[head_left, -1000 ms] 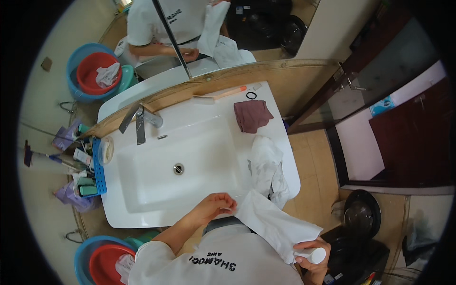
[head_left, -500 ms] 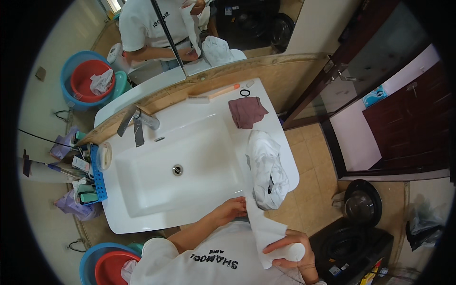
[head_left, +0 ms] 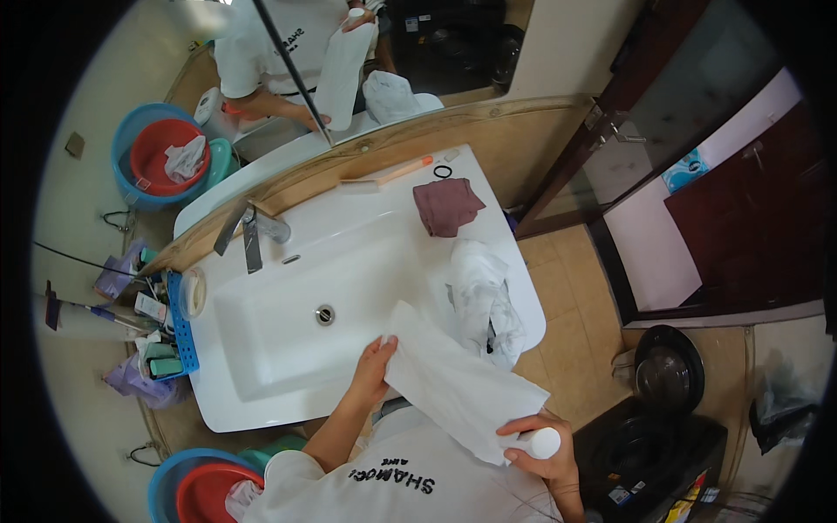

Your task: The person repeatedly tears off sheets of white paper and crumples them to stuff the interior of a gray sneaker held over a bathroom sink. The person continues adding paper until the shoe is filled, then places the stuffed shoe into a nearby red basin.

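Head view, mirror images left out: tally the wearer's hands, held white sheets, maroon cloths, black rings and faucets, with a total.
Left hand and right hand: 2
White sheet: 1
Maroon cloth: 1
Black ring: 1
Faucet: 1
Total: 6

Soft, muted indoor light, glare high in the mirror [head_left: 392, 57], bowed, black-cornered edges.

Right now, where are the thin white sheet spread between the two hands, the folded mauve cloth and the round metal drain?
Thin white sheet [head_left: 458, 379]: head view, middle of its broad face.
Folded mauve cloth [head_left: 446, 207]: head view, middle of its upper surface.
Round metal drain [head_left: 324, 315]: head view, its centre.
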Demonstrator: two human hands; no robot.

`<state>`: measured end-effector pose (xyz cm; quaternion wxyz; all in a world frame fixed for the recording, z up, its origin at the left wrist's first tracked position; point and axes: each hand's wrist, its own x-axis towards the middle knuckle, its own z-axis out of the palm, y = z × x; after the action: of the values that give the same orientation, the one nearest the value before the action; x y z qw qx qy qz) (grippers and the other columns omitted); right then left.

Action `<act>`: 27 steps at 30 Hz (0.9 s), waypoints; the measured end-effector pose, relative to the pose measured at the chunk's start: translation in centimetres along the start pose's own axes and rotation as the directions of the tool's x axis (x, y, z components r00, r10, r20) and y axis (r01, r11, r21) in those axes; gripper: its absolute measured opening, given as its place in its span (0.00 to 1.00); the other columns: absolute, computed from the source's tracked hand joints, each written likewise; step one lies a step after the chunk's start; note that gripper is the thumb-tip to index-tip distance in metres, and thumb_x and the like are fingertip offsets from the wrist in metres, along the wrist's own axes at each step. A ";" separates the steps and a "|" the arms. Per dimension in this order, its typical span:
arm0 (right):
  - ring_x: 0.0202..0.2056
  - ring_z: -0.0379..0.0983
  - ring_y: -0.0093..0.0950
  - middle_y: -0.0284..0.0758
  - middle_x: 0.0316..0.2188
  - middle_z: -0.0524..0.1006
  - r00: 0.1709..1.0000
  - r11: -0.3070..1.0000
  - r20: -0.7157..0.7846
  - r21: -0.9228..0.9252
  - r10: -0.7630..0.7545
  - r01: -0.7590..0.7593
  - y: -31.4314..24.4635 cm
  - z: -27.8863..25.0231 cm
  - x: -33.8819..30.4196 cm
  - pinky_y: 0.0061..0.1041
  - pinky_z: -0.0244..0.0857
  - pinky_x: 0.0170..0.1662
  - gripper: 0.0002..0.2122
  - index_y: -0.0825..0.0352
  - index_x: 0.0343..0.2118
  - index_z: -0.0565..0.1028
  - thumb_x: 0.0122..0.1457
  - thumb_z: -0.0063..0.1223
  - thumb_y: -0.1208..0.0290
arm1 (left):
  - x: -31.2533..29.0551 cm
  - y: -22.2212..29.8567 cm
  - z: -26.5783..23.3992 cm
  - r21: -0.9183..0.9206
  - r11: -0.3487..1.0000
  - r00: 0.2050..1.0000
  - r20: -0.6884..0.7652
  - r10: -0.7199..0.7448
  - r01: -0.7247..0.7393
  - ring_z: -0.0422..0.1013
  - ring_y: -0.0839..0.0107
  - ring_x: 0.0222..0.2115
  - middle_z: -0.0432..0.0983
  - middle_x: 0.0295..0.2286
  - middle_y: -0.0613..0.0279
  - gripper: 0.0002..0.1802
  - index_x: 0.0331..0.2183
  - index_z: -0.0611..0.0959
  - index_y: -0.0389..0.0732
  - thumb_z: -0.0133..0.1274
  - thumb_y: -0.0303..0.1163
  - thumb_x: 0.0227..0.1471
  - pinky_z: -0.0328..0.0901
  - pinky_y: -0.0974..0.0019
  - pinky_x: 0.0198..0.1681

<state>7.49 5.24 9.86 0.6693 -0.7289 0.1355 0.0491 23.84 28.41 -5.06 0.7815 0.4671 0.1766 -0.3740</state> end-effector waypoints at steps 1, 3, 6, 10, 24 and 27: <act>0.28 0.70 0.24 0.32 0.28 0.77 0.999 0.999 -0.033 -0.022 -0.031 0.030 0.2 0.1 -0.1 0.21 0.63 0.34 0.13 0.66 0.31 0.80 0.38 0.63 0.75 | 0.5 0.5 0.5 0.071 0.996 0.997 -0.033 0.065 -0.062 0.72 0.76 0.33 0.76 0.35 0.64 0.15 0.43 0.74 0.37 0.45 0.36 0.57 0.67 0.71 0.36; 0.28 0.70 0.24 0.33 0.27 0.77 0.992 0.996 -0.120 -0.083 -0.031 0.021 0.8 0.4 -0.2 0.21 0.63 0.33 0.12 0.65 0.31 0.79 0.39 0.63 0.76 | 2.3 1.2 0.8 0.209 0.962 0.984 0.016 0.179 -0.178 0.71 0.79 0.30 0.76 0.31 0.66 0.15 0.40 0.76 0.37 0.46 0.37 0.57 0.66 0.74 0.34; 0.29 0.71 0.24 0.34 0.27 0.76 0.963 0.998 -0.269 -0.066 -0.005 -0.014 1.9 0.8 -0.6 0.21 0.63 0.33 0.11 0.66 0.31 0.79 0.40 0.62 0.78 | 4.9 3.4 2.6 0.362 0.882 0.953 0.103 0.284 -0.302 0.69 0.82 0.27 0.75 0.27 0.68 0.13 0.36 0.78 0.37 0.48 0.38 0.56 0.64 0.75 0.32; 0.31 0.71 0.23 0.35 0.28 0.76 0.884 0.998 -0.468 -0.047 0.004 -0.030 2.4 1.0 -0.6 0.21 0.64 0.35 0.09 0.70 0.30 0.78 0.42 0.61 0.78 | 7.7 5.8 6.5 0.551 0.766 0.942 0.229 0.245 -0.333 0.65 0.84 0.24 0.72 0.23 0.71 0.12 0.32 0.78 0.38 0.50 0.38 0.55 0.61 0.76 0.27; 0.30 0.71 0.19 0.32 0.28 0.75 0.807 0.960 -0.530 0.233 0.259 -0.155 6.4 2.2 -0.5 0.20 0.64 0.35 0.10 0.69 0.33 0.78 0.46 0.61 0.76 | 12.8 3.3 10.8 0.758 -0.017 0.630 0.555 0.543 -0.652 0.68 0.63 0.35 0.70 0.37 0.54 0.12 0.37 0.75 0.36 0.54 0.27 0.48 0.63 0.65 0.37; 0.31 0.71 0.20 0.33 0.29 0.75 0.834 0.961 -0.495 0.240 0.244 -0.138 6.6 2.0 -0.6 0.20 0.64 0.35 0.10 0.68 0.33 0.78 0.46 0.61 0.75 | 9.3 4.5 12.4 0.623 -0.097 0.461 0.667 0.586 -0.776 0.66 0.56 0.41 0.68 0.42 0.50 0.14 0.40 0.75 0.37 0.51 0.24 0.48 0.62 0.61 0.44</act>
<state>5.43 6.83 3.45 0.6673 -0.6287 0.3876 -0.0961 32.42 15.10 -1.92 0.4771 0.7868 -0.3912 0.0143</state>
